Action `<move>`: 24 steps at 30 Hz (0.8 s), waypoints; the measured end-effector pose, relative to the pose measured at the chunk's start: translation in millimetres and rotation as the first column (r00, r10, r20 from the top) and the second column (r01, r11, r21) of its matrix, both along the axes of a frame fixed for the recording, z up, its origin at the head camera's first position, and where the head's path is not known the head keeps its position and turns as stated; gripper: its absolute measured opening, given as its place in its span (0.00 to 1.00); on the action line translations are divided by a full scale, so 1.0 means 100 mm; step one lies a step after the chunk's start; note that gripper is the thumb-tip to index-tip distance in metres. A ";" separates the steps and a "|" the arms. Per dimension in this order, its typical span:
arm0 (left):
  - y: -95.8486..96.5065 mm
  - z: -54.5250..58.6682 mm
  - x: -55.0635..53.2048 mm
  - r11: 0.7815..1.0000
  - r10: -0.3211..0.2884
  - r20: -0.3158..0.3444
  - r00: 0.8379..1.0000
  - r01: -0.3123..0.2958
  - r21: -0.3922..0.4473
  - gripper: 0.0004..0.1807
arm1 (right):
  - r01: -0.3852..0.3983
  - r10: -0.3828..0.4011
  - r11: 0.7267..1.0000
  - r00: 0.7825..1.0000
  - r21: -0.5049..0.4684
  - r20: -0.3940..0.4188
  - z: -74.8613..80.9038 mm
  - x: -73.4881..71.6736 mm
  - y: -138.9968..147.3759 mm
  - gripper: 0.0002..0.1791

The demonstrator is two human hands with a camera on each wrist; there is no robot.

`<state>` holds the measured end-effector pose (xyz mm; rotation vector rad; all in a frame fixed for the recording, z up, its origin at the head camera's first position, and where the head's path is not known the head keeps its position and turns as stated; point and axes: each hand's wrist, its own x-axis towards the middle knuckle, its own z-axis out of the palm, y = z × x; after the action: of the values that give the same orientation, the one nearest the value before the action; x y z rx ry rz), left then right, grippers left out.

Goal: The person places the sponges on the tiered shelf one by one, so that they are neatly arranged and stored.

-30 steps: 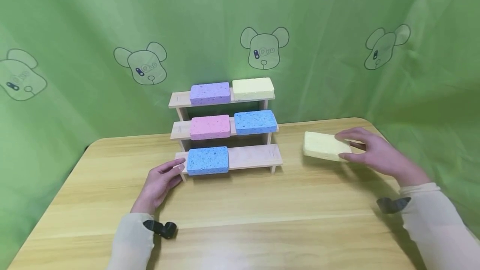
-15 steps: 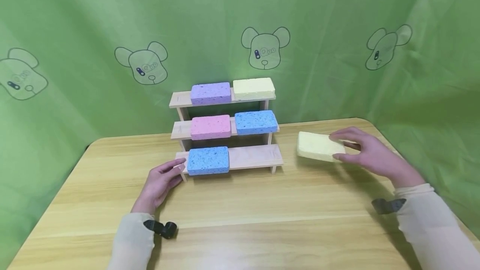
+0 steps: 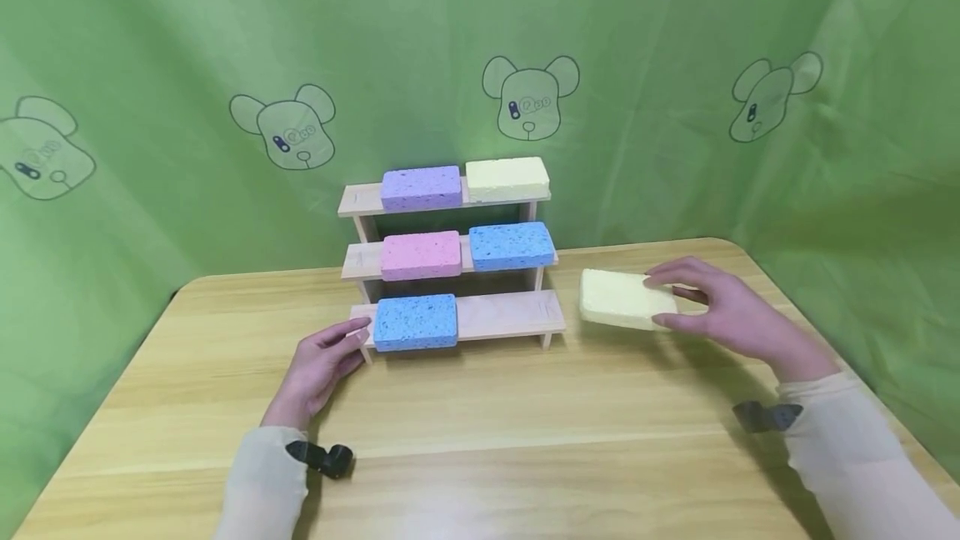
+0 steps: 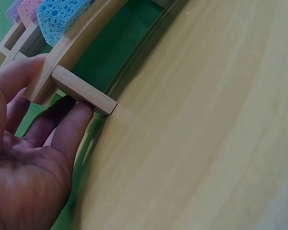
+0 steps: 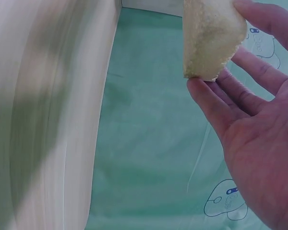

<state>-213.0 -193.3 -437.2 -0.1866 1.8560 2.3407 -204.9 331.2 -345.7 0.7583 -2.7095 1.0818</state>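
A pale yellow sponge [image 3: 621,298] is pinched at its right end between the thumb and fingers of my right hand [image 3: 723,307]. It is held above the table, right of a three-tier wooden display stand [image 3: 512,313], with a shadow beneath. My left hand [image 3: 315,369] grips the left end of the stand's lowest tier; in the left wrist view its fingers lie around the board end and the leg [image 4: 84,90]. Beside those fingers, a blue sponge [image 3: 416,322] lies on that tier's left half. The right half of the tier is bare wood.
On the middle tier sit a pink sponge [image 3: 421,255] and another blue sponge [image 3: 512,245]. The top tier carries a purple sponge [image 3: 421,187] and a second yellow sponge [image 3: 507,179]. A green curtain [image 3: 637,107] hangs behind the wood-grain table [image 3: 480,440].
My right hand has moved left with the yellow sponge, closer to the stand. The left hand and the sponges on the tiers have stayed in place.
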 end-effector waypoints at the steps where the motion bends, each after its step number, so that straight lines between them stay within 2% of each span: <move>1: 0.00 0.00 0.00 1.000 -0.002 0.003 1.000 0.002 -0.003 0.15 | -0.007 0.007 1.000 1.000 0.004 -0.003 0.00 0.01 -0.01 0.25; 7: -0.01 0.01 0.03 1.000 -0.007 0.010 1.000 0.007 -0.023 0.20 | -0.038 0.038 0.999 0.999 -0.019 -0.003 0.01 0.04 -0.09 0.23; 13: -0.01 0.02 0.02 1.000 -0.009 0.006 1.000 0.010 -0.028 0.19 | -0.061 0.061 0.997 0.998 -0.038 0.002 0.01 0.05 -0.17 0.21; 24: -0.01 0.02 0.01 1.000 0.000 0.005 1.000 0.000 -0.013 0.15 | -0.058 0.058 0.998 0.998 -0.002 0.010 -0.02 0.01 -0.29 0.20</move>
<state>-211.9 -193.9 -435.3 -0.1939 1.8691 2.3265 -204.3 302.1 -347.8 0.8380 -2.7105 1.1022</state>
